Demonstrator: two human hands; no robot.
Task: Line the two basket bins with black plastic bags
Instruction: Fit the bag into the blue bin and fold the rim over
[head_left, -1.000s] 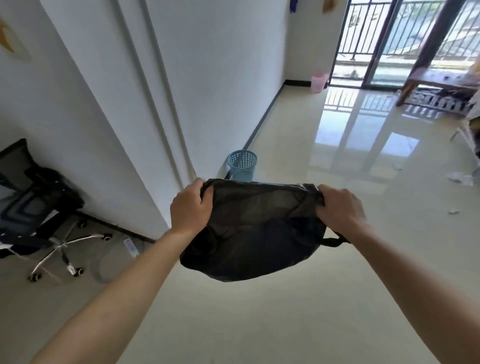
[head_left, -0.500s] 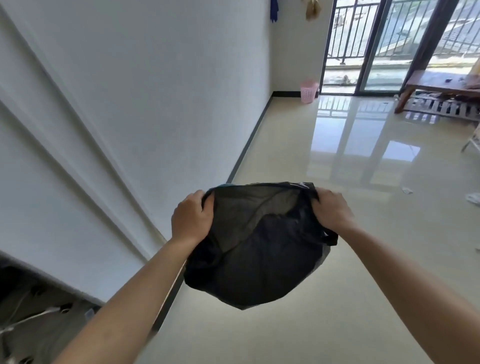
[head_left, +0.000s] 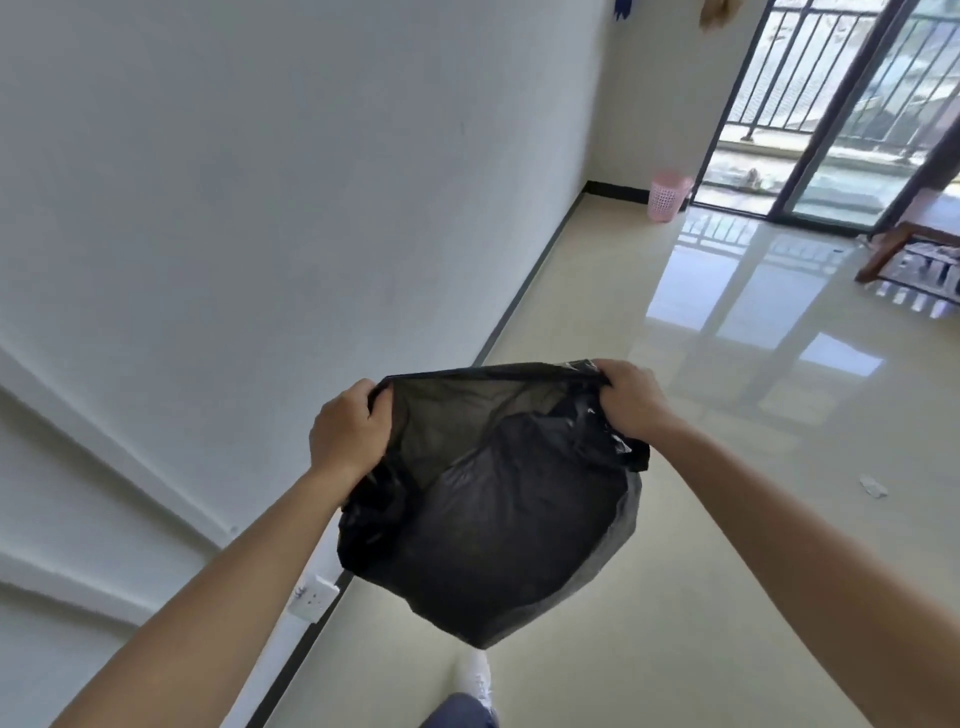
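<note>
Black plastic bag (head_left: 498, 499): one only, held up in mid-air over the floor (head_left: 727, 519), mouth stretched open and facing the camera, belly sagging below and partly see-through near the rim. Left hand (head_left: 347, 434) clamped on the left edge of the mouth, right hand (head_left: 631, 402) clamped on the right edge, the two well apart with the rim taut between them. Neither hand free.

Basket bins: one in view, a pink bin (head_left: 670, 196), far off by the white wall (head_left: 260, 208) near the balcony door (head_left: 831, 114). No black liner visible in it, though too small and distant to be sure. Second bin not in view at all; impossible to say from here whether lined.

Progress, as a judgement: early. Bag opened and ready, but not yet over any bin; no bin seen lined. Left to do, apparently: carrying this bag to a bin, pushing it down inside, folding the rim over the edge, then the same for the other bin with a second bag, none of which shows here.

Count: bags one, bins seen one, hands two, one shoe (head_left: 474, 675) below, one wall socket (head_left: 313, 597) low on the left, a scrap of litter (head_left: 872, 487) on the floor at right.
</note>
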